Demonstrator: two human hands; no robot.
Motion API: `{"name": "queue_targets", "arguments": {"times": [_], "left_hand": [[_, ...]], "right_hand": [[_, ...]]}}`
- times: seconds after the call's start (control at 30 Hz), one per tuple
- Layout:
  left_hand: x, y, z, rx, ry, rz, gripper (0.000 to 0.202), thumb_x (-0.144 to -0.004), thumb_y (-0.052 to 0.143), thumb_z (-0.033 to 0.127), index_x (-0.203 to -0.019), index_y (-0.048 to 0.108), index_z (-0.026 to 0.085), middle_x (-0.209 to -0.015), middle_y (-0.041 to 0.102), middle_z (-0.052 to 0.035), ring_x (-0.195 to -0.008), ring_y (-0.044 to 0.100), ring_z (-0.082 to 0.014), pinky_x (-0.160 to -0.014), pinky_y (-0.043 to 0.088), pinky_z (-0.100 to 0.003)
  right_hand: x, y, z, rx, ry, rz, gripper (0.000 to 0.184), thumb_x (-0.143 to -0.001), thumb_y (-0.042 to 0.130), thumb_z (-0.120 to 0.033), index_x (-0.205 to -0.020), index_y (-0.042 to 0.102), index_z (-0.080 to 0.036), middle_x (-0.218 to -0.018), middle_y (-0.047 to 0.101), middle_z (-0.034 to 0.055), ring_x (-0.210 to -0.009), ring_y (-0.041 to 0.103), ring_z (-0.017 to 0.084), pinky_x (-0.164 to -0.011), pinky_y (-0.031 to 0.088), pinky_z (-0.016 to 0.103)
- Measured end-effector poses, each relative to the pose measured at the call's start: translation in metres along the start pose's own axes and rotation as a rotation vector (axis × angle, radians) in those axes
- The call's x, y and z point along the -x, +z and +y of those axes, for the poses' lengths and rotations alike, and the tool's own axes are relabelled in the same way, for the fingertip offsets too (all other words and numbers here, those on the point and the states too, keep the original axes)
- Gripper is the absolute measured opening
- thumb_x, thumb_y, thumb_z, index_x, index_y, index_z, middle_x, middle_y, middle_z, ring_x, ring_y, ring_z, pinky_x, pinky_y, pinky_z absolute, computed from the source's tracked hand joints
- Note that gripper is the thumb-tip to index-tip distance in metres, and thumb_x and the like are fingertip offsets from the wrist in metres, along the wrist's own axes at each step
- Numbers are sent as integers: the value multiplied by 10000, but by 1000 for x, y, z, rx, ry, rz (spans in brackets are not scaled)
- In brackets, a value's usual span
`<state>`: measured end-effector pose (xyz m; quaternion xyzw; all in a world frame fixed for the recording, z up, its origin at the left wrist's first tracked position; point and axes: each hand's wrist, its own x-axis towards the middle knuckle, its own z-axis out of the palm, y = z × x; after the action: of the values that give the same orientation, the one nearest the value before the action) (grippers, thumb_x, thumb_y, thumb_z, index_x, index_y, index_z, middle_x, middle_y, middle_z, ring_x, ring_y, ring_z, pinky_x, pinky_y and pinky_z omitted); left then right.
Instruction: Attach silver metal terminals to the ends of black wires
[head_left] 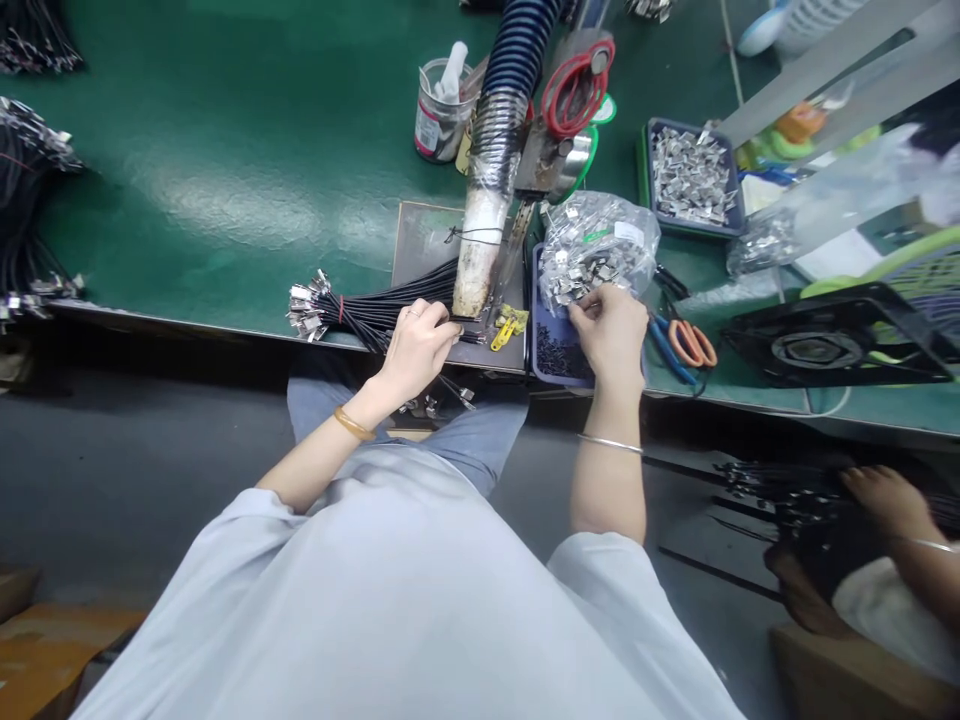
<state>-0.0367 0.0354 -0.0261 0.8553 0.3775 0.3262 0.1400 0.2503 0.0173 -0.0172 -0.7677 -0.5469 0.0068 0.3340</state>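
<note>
A bundle of black cables (367,310) lies at the table's front edge, its metal-tipped ends to the left and a red tie around it. My left hand (421,345) rests at the bundle's right side, its fingers closed on a black cable below the taped nozzle of a hose (480,260). My right hand (613,325) reaches to an open plastic bag (637,235) of small metal connectors (589,275). Its thumb and fingers are pinched together there; what lies between them is hidden. Under the bag, a blue tray (536,340) holds small black pieces (559,355).
Beside my left hand lies a yellow tool (508,328). Orange-handled pliers (691,343) and a black fan (817,348) stand to the right. Farther back are a tray of metal parts (691,175) and a jar (437,125). A co-worker's hand (889,500) shows at lower right.
</note>
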Motion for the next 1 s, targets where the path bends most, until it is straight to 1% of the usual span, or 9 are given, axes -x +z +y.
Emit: {"name": "queue_targets", "arguments": {"times": [0.13, 0.27, 0.33, 0.4, 0.5, 0.6, 0.73, 0.87, 1.0], "left_hand": [[10, -5, 6, 133, 30, 29, 200, -975, 541, 182, -872, 711, 163, -888, 671, -81, -850, 552, -214, -795, 410, -353], [15, -11, 12, 211, 101, 98, 218, -1008, 499, 202, -900, 682, 154, -860, 691, -70, -830, 575, -191, -814, 423, -335], [14, -12, 14, 196, 145, 140, 239, -1017, 485, 208, -905, 690, 158, -845, 691, -67, -816, 576, -183, -798, 429, -328], [12, -11, 15, 155, 172, 159, 265, -1020, 476, 214, -895, 705, 169, -823, 681, -63, -793, 564, -182, -769, 435, -325], [10, -8, 17, 97, 177, 146, 277, -1012, 475, 211, -869, 709, 175, -797, 666, -64, -756, 549, -180, -732, 447, -320], [9, -8, 19, 98, 186, 137, 254, -1001, 472, 177, -885, 698, 165, -809, 680, -64, -749, 579, -169, -731, 471, -309], [7, -14, 19, 237, 165, 70, 233, -1002, 495, 190, -889, 698, 163, -797, 707, -62, -734, 610, -161, -744, 492, -302], [3, -24, 19, 425, 13, -37, 213, -985, 547, 250, -874, 705, 161, -806, 738, -55, -734, 644, -152, -731, 495, -273], [-1, -31, 20, 549, -91, -139, 190, -954, 572, 240, -870, 714, 146, -748, 726, -20, -615, 581, -108, -598, 426, -216]], "right_hand": [[12, -8, -9, -43, 31, -87, 176, -657, 665, -202, -588, 509, -244, -550, 554, -39, -540, 508, 153, -641, 479, 329], [31, -19, -21, -61, 28, 25, 177, -706, 654, -228, -611, 506, -247, -581, 560, -34, -556, 535, 161, -668, 501, 347], [41, -23, -29, -152, 9, 110, 183, -740, 666, -259, -636, 517, -243, -639, 589, -20, -571, 547, 154, -656, 517, 343], [51, -26, -38, -311, 34, 141, 197, -758, 688, -294, -662, 525, -235, -701, 623, -10, -544, 541, 127, -574, 511, 305], [70, -28, -57, -569, 110, 53, 236, -770, 723, -324, -686, 527, -224, -789, 667, -13, -475, 545, 81, -463, 485, 243], [88, -25, -78, -641, 89, 29, 228, -804, 729, -299, -695, 547, -216, -844, 687, -5, -583, 670, 110, -572, 575, 260], [103, -14, -100, -519, -67, 180, 153, -876, 695, -287, -748, 634, -229, -873, 722, 32, -816, 729, 179, -684, 606, 307], [109, 0, -106, -626, -48, 63, 127, -905, 670, -313, -805, 695, -238, -910, 736, 40, -853, 724, 188, -707, 623, 324], [112, 11, -103, -788, 47, -38, 110, -879, 693, -318, -818, 717, -230, -953, 731, 45, -853, 730, 180, -749, 639, 330]]}}
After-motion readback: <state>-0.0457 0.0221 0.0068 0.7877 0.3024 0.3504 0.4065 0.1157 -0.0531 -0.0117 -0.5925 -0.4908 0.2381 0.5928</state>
